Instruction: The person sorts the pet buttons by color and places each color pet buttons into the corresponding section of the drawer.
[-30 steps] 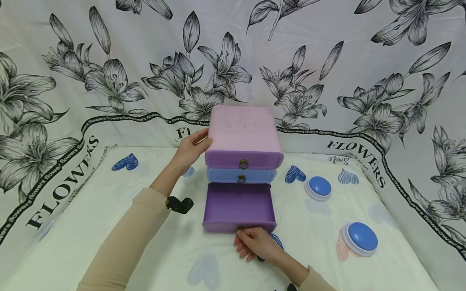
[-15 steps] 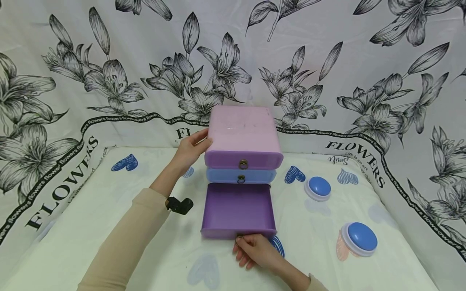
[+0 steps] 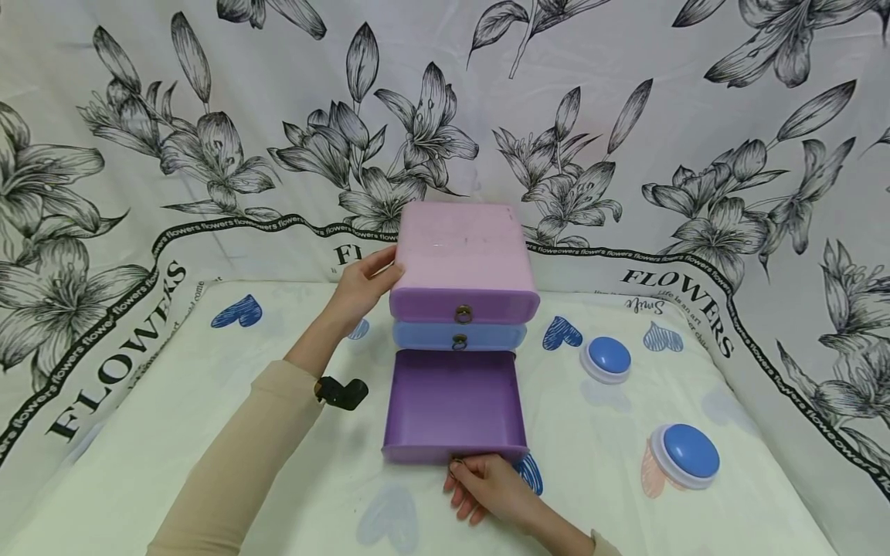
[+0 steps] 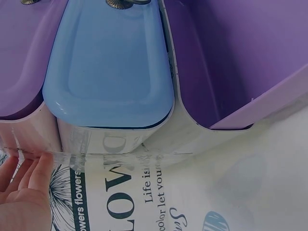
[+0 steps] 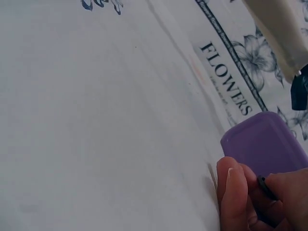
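A small drawer unit [image 3: 466, 243] with a pink top stands at the middle of the covered table. Its top purple drawer [image 3: 431, 306] and the blue drawer [image 3: 417, 337] are pushed in. The bottom purple drawer [image 3: 455, 454] is pulled far out, and nothing lies in its visible inside. Against the unit's left side rests my left hand [image 3: 363, 284], its fairly straight fingers [image 4: 41, 173] touching the pink wall in the left wrist view. My right hand [image 3: 495, 488] pinches the dark ring handle [image 5: 266, 187] on the bottom drawer's front between thumb and fingers.
Two round blue push-buttons on white bases lie to the right, a far button [image 3: 609, 355] and a near button [image 3: 691, 451]. A flower-printed cloth [image 3: 584, 46] hangs behind the unit. Printed hearts mark the light table cover [image 3: 306, 479].
The bottom drawer has slid further out toward me, with my right hand on its ring handle moving the same way. My left hand stays at the unit's side.
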`<state>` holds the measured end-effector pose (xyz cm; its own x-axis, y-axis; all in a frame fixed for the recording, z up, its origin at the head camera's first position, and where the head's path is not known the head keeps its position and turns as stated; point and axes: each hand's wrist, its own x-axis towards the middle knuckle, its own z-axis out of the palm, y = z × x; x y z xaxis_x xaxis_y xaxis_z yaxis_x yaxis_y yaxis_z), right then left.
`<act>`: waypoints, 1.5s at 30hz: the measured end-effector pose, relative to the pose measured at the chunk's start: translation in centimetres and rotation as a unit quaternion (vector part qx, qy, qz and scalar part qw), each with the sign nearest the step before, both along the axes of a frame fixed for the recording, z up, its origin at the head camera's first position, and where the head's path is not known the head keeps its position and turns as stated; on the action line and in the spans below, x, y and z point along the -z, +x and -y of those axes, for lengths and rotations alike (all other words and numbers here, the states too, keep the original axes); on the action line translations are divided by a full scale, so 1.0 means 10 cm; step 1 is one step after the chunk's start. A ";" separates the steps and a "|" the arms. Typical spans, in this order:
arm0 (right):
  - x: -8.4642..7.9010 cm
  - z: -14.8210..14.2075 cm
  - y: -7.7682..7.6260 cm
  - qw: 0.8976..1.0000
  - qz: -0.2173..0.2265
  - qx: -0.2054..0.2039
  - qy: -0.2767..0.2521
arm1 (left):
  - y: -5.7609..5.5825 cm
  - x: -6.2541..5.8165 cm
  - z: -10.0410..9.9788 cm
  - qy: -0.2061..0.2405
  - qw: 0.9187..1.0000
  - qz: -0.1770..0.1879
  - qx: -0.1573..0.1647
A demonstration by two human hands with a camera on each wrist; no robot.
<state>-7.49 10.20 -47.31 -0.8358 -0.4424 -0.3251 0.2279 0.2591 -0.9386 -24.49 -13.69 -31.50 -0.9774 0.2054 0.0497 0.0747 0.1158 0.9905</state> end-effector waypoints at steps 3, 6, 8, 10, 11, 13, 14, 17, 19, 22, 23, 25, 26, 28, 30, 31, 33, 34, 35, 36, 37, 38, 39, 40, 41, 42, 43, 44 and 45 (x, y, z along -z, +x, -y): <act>0.02 0.00 0.01 1.000 -0.002 -0.001 0.001 | 0.01 -0.01 0.00 -0.001 1.000 0.001 0.000; 0.03 0.00 0.02 1.000 -0.005 -0.002 0.003 | 0.02 -0.01 0.00 -0.001 1.000 0.001 0.000; 0.04 0.00 0.02 1.000 -0.006 -0.002 0.006 | 0.01 -0.01 0.00 -0.001 1.000 0.001 -0.001; 0.04 0.00 0.02 1.000 -0.008 -0.001 0.009 | 0.01 -0.01 0.00 0.000 1.000 0.002 -0.002; 0.04 0.00 0.02 1.000 -0.009 0.000 0.011 | 0.01 0.00 0.00 -0.001 1.000 0.002 -0.002; 0.04 0.01 0.02 1.000 -0.011 -0.001 0.015 | 0.01 -0.01 0.00 -0.002 1.000 0.003 -0.003; 0.04 0.01 0.02 1.000 -0.013 -0.002 0.017 | 0.01 -0.01 0.00 -0.002 1.000 0.004 -0.004; 0.03 0.00 0.03 1.000 -0.016 -0.005 0.021 | 0.01 -0.01 -0.01 -0.006 1.000 0.003 -0.004; 0.01 -0.02 0.04 1.000 -0.016 -0.004 0.024 | 0.00 0.00 -0.01 -0.002 1.000 0.004 -0.005; 0.00 -0.07 0.04 1.000 -0.010 -0.002 0.030 | -0.03 0.03 0.00 0.004 1.000 0.006 -0.006; -0.01 -0.09 0.04 0.999 -0.010 -0.002 0.033 | -0.04 0.05 0.00 0.007 1.000 0.006 -0.006; -0.02 -0.14 0.04 0.999 -0.009 -0.005 0.041 | -0.08 0.10 0.01 0.009 1.000 0.006 -0.009; -0.03 -0.17 0.04 0.999 -0.013 -0.010 0.045 | -0.10 0.12 0.02 0.009 1.000 0.004 -0.010; -0.05 -0.23 0.03 0.998 -0.026 -0.022 0.050 | -0.13 0.16 0.03 0.005 1.000 0.000 -0.012; -0.07 -0.28 0.03 0.997 -0.043 -0.034 0.048 | -0.15 0.19 0.03 0.001 1.000 -0.003 -0.015; -0.09 -0.30 0.03 0.997 -0.054 -0.039 0.046 | -0.15 0.19 0.03 0.000 1.000 -0.005 -0.016; -0.14 -0.35 0.04 0.995 -0.075 -0.043 0.041 | -0.16 0.19 0.03 0.002 1.000 -0.005 -0.018; -0.17 -0.36 0.05 0.995 -0.085 -0.042 0.041 | -0.16 0.19 0.02 0.003 1.000 -0.005 -0.018; -0.20 -0.38 0.05 0.994 -0.096 -0.042 0.039 | -0.16 0.19 0.02 0.005 1.000 -0.004 -0.019; -0.23 -0.40 0.05 0.993 -0.107 -0.040 0.038 | -0.16 0.19 0.02 0.005 1.000 -0.004 -0.019; -0.27 -0.43 0.05 0.991 -0.120 -0.039 0.040 | -0.16 0.19 0.02 0.005 1.000 -0.003 -0.018; -0.30 -0.45 0.05 0.990 -0.132 -0.037 0.040 | -0.16 0.19 0.02 0.004 1.000 -0.003 -0.017; -0.34 -0.48 0.05 0.988 -0.145 -0.034 0.040 | -0.16 0.19 0.02 0.003 1.000 -0.004 -0.016; -0.38 -0.51 0.05 0.986 -0.157 -0.030 0.041 | -0.16 0.19 0.03 0.001 1.000 -0.003 -0.015; -0.42 -0.55 0.04 0.984 -0.170 -0.023 0.040 | -0.16 0.19 0.03 0.001 1.000 -0.003 -0.014; -0.46 -0.59 0.04 0.982 -0.182 -0.011 0.044 | -0.16 0.19 0.03 0.000 1.000 -0.003 -0.013; -0.50 -0.63 0.03 0.980 -0.193 0.006 0.049 | -0.16 0.19 0.02 0.002 1.000 -0.003 -0.015; -0.53 -0.67 0.02 0.976 -0.209 0.024 0.052 | -0.16 0.19 0.02 0.002 1.000 -0.002 -0.016; -0.56 -0.71 0.01 0.971 -0.226 0.046 0.056 | -0.16 0.19 0.02 0.003 1.000 -0.002 -0.016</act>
<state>-7.36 17.34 -41.73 -0.9389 -0.3415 0.0417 -0.1732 0.3642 -0.9151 -26.05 -13.92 -33.41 -0.9833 0.1732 0.0550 0.0753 0.1128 0.9908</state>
